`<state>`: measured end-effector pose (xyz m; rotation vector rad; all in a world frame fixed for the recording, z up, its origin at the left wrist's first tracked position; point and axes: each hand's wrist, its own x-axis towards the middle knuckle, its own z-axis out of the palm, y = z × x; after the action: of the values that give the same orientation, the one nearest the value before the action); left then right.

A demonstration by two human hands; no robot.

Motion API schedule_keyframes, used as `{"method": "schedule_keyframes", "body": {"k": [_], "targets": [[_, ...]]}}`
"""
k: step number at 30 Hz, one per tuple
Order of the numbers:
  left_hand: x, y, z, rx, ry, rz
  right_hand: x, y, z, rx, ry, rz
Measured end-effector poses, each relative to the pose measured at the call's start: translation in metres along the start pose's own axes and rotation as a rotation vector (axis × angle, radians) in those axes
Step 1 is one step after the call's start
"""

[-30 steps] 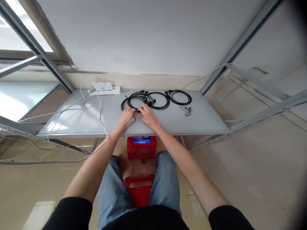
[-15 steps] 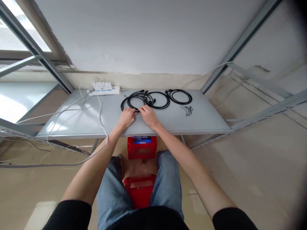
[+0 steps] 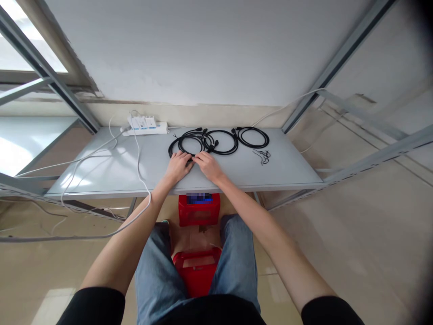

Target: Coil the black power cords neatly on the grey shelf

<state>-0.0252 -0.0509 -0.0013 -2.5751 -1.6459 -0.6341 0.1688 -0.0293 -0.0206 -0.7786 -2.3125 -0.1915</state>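
Observation:
A coiled black cable [image 3: 173, 145] with plug ends lies on the grey shelf [image 3: 237, 174], its loops flat and overlapping. My left hand [image 3: 179, 166] is closed over the near side of this coil, fingers curled on the cable. Beside it my right hand [image 3: 208, 166] pinches at the same near side, its fingertips close to the left hand's. Whatever small piece may be between the fingertips is hidden. A second black coil [image 3: 236, 146] touches the first on the right, and a third coil [image 3: 253, 146] lies farther right. Thin black ties [image 3: 265, 156] form a loose tangle in front of it.
A white power strip [image 3: 149, 130] with plugged-in adapters stands at the back left. White cords [image 3: 139, 167] trail from it over the shelf edge, near my left forearm. Metal uprights [image 3: 307, 101] frame the shelf. Below are a red bin [image 3: 199, 214] and a red stool [image 3: 196, 273].
My view has shifted slightly. Both hands stay at the near side of the left coil, with the right fingertips now drawn a little closer to my left hand.

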Motion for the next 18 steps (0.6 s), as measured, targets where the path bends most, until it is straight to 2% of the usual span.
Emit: {"method": "schedule_keyframes", "body": {"k": [5, 18], "targets": [[-0.0019, -0.0015, 0.0004, 0.024, 0.053, 0.046, 0.0025, -0.0048, -0.0045, -0.001, 0.01, -0.018], [-0.0001, -0.0055, 0.0047, -0.038, 0.01, 0.052, -0.0006, -0.0047, -0.0065, 0.071, 0.009, 0.026]]}}
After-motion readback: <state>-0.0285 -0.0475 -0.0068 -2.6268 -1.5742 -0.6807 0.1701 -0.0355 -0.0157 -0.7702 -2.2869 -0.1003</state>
